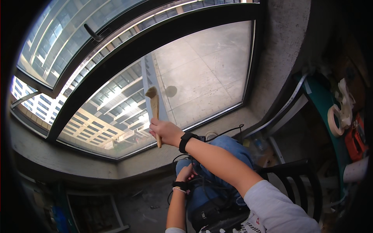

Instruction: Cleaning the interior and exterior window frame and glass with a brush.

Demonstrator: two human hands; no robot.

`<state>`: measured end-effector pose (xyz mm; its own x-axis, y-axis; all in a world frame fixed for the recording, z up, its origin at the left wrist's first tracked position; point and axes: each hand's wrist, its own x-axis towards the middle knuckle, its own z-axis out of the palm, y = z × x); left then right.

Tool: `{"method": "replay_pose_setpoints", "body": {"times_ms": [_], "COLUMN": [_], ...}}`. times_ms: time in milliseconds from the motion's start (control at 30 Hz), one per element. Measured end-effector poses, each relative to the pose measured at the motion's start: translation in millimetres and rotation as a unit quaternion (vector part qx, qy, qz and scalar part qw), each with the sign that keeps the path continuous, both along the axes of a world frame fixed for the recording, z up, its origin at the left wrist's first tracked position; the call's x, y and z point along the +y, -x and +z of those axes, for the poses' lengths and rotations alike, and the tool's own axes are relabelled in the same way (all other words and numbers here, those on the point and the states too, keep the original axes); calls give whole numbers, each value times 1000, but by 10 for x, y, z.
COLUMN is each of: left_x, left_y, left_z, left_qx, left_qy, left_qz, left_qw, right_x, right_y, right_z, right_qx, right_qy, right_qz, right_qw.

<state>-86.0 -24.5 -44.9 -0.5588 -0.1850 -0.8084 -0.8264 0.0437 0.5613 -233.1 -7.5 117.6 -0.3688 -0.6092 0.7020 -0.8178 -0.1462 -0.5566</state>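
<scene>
Right hand (168,131): holds a wooden paintbrush (154,108)
Left hand (186,172): near the jeans (233,146); can't tell if holding
Paintbrush: before the window pane (202,70), near its bottom edge
Done: brush is up
To do: can't tell

The person wore a pale grey short-sleeved T-shirt (278,206) with black print and a small red mark — plus blue jeans (232,150). A black wristband (185,143) circled the right wrist; a second black band (179,184) circled the left — beside a pale beaded bracelet (179,189).
</scene>
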Motion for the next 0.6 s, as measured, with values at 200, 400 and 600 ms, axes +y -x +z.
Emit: {"method": "replay_pose_setpoints", "body": {"times_ms": [200,400,600], "left_x": [7,-7,-11], "left_y": [-35,-39,-20], "left_z": [-6,-22,-29], "left_qx": [27,15,13], "left_qy": [16,21,11], "left_qz": [4,2,-4], "left_qw": [1000,1000,1000], "right_x": [25,46,38], "right_y": [-67,-140,-82], "right_z": [-46,3,204], "right_qx": [-5,47,52], "right_qy": [-139,-186,1], "right_qz": [61,107,6], "right_qw": [988,976,999]}}
